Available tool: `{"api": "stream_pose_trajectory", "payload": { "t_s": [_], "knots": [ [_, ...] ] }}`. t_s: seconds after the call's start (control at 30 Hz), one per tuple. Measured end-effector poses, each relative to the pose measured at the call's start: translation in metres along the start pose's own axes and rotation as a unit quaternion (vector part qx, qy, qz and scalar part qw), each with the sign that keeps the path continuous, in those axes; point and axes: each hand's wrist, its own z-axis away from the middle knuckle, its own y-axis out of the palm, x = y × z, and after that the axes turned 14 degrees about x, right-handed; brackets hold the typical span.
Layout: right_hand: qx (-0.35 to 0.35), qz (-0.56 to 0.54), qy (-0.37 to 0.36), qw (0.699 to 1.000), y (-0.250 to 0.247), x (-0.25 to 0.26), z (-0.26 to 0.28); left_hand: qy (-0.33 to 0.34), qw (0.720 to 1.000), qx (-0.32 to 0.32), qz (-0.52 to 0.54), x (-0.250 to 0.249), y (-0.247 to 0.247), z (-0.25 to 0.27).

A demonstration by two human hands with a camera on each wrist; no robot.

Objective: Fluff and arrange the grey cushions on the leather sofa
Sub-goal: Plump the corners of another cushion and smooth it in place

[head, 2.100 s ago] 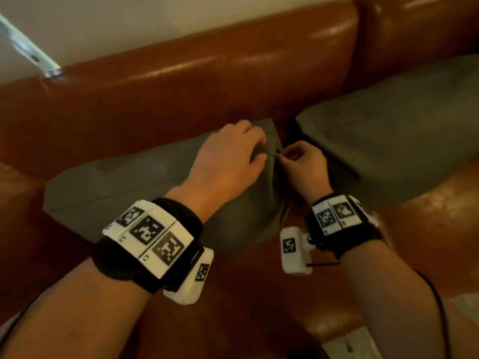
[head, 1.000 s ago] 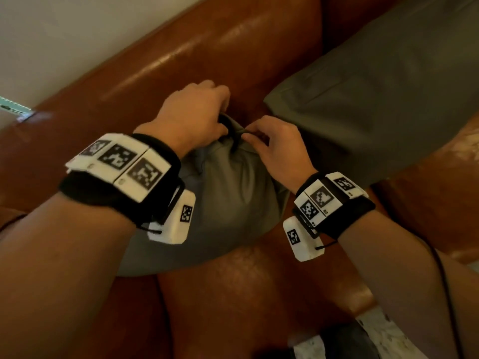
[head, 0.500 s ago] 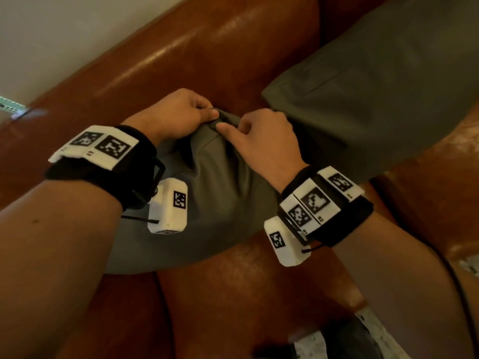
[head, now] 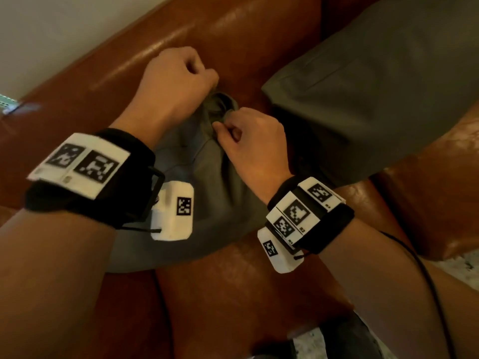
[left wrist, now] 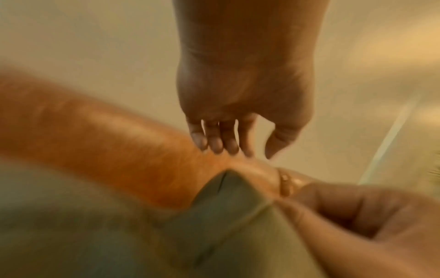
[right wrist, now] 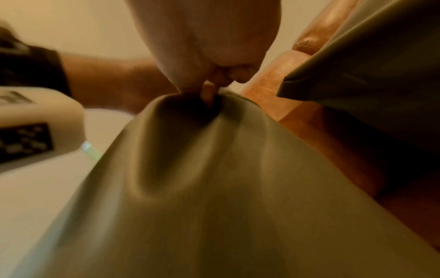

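Note:
A grey cushion (head: 207, 190) lies on the brown leather sofa (head: 207, 35), its top corner bunched up. My right hand (head: 223, 123) pinches that bunched fabric; in the right wrist view the right hand (right wrist: 209, 90) has its fingertips dug into a fold of the grey cushion (right wrist: 214, 188). My left hand (head: 207, 84) hovers just above the corner with fingers loosely curled. In the left wrist view the left hand (left wrist: 243, 150) holds nothing, and below it are the cushion corner (left wrist: 228, 188) and my right hand (left wrist: 357, 216). A second grey cushion (head: 363, 86) leans against the backrest to the right.
The sofa seat (head: 233, 294) runs below the cushions and a pale wall (head: 64, 35) rises behind the backrest. Speckled floor (head: 453, 268) shows at the lower right. A black cable (head: 425, 281) trails along my right forearm. The second cushion's corner (right wrist: 297, 84) is close to my right hand.
My left hand has let go of the cushion's corner and lifted slightly up toward the backrest. My right hand has kept its pinch on the bunched fabric.

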Motion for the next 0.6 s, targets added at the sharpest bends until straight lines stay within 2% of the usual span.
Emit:
{"api": "stream_pose_trajectory", "payload": {
  "t_s": [0.13, 0.23, 0.33, 0.4, 0.47, 0.6],
  "knots": [
    [-0.049, -0.031, -0.02, 0.998, 0.01, -0.006, 0.006, 0.0, 0.98, 0.115, -0.162, -0.007, -0.002, 0.007],
    [-0.023, -0.062, -0.027, 0.997, 0.013, -0.008, 0.007, -0.001, 0.972, 0.165, -0.167, -0.008, -0.003, 0.004],
    [0.017, -0.13, -0.012, 0.991, 0.005, -0.011, 0.006, 0.019, 0.978, 0.139, -0.156, -0.007, 0.001, 0.005],
    [0.003, -0.186, 0.024, 0.982, -0.003, -0.018, 0.005, 0.035, 0.985, 0.117, -0.119, -0.001, 0.002, 0.005],
    [0.007, -0.188, 0.064, 0.98, -0.008, -0.028, 0.002, 0.042, 0.991, 0.099, -0.084, 0.007, 0.003, 0.008],
    [0.09, -0.222, 0.128, 0.962, -0.007, -0.037, -0.009, 0.057, 0.996, 0.064, -0.027, 0.025, 0.012, 0.016]
  ]
}}
